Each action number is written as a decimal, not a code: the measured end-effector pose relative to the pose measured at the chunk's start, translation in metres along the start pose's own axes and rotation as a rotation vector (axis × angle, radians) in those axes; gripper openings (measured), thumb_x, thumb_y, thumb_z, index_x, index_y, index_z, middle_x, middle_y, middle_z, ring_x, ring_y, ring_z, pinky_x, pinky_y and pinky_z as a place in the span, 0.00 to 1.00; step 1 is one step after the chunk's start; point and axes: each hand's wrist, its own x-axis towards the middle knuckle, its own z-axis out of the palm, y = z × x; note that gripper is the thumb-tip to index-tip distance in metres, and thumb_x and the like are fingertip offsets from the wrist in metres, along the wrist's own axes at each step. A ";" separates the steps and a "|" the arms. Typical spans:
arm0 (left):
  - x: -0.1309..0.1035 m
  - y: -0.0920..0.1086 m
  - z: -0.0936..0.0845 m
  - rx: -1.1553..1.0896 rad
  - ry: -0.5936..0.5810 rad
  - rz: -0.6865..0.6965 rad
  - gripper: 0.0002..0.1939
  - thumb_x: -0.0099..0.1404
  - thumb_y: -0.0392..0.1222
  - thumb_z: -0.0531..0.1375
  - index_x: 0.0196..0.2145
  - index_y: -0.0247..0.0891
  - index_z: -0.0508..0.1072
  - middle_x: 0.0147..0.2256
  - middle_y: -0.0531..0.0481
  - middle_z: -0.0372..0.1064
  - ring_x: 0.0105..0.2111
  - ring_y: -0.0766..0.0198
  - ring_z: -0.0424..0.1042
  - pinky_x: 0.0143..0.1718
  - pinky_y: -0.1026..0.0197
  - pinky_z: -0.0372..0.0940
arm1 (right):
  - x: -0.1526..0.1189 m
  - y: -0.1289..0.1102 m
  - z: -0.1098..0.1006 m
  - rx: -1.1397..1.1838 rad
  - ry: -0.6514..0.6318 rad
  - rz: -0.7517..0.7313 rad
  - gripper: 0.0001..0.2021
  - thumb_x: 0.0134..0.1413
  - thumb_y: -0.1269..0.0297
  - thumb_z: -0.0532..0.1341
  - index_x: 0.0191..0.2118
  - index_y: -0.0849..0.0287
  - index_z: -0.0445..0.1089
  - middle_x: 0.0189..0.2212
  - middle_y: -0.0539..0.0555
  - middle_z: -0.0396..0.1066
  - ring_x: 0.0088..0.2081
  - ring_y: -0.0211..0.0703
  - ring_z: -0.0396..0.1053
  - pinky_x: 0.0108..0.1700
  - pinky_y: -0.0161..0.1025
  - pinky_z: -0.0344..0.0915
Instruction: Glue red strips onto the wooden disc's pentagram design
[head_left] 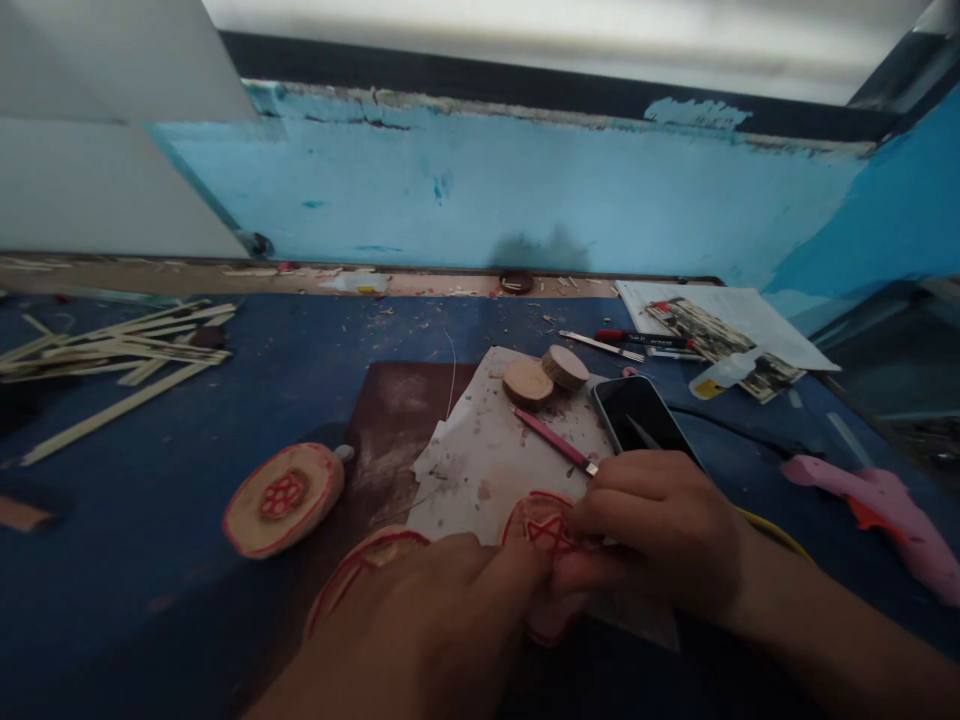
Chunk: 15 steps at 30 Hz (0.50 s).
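Note:
A wooden disc [540,510] with a red rim and a red star drawn on it lies between my two hands. My left hand [450,610] grips its near left side, the fingers mostly hidden behind the back of the hand. My right hand [660,530] is closed in a pinch over the disc's right side. Above that hand a thin pointed grey sliver [643,432] shows against the phone; I cannot tell if it belongs to a held tool. Partly behind my left hand is another red-rimmed wooden piece [360,565]. Farther left sits an oval wooden piece [281,500] with a red flower pattern.
White paper [465,480] on a dark red board [397,400] bears two plain wood slices [528,384] and a pink-handled craft knife [555,440]. A phone [645,415], marker [645,340], glue bottle [724,373] and pink glue gun [885,510] lie right; wooden sticks [135,350] left.

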 end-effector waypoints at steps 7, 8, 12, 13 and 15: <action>0.000 -0.004 0.005 -0.132 -0.010 -0.033 0.12 0.70 0.36 0.53 0.44 0.47 0.76 0.37 0.53 0.80 0.35 0.61 0.77 0.39 0.65 0.72 | -0.001 0.001 0.002 0.028 -0.008 -0.007 0.21 0.67 0.44 0.68 0.34 0.57 0.75 0.24 0.46 0.65 0.25 0.36 0.57 0.30 0.42 0.47; 0.000 -0.005 0.005 -0.140 -0.003 -0.030 0.12 0.70 0.38 0.53 0.43 0.47 0.76 0.36 0.54 0.80 0.34 0.61 0.77 0.39 0.65 0.72 | -0.001 0.001 0.003 0.030 -0.006 -0.006 0.21 0.68 0.43 0.67 0.34 0.57 0.75 0.24 0.46 0.65 0.25 0.36 0.57 0.30 0.42 0.46; 0.001 -0.007 0.007 -0.140 -0.010 -0.047 0.11 0.70 0.40 0.53 0.41 0.48 0.76 0.34 0.55 0.78 0.32 0.61 0.76 0.37 0.65 0.71 | -0.001 0.001 0.005 0.032 -0.001 0.012 0.22 0.68 0.43 0.66 0.33 0.58 0.75 0.24 0.46 0.65 0.25 0.37 0.57 0.30 0.42 0.46; 0.001 -0.006 0.007 -0.137 -0.012 -0.047 0.11 0.70 0.40 0.53 0.41 0.48 0.76 0.34 0.54 0.77 0.32 0.61 0.76 0.36 0.65 0.70 | 0.000 0.000 0.005 0.032 0.003 0.013 0.22 0.69 0.43 0.66 0.33 0.58 0.75 0.24 0.47 0.65 0.25 0.36 0.57 0.30 0.42 0.46; 0.001 -0.004 0.006 -0.121 0.001 -0.044 0.11 0.71 0.39 0.53 0.41 0.48 0.75 0.34 0.54 0.77 0.33 0.59 0.76 0.36 0.64 0.70 | 0.001 -0.001 0.006 0.035 0.012 0.008 0.23 0.69 0.42 0.66 0.32 0.58 0.75 0.24 0.47 0.65 0.25 0.36 0.57 0.30 0.42 0.47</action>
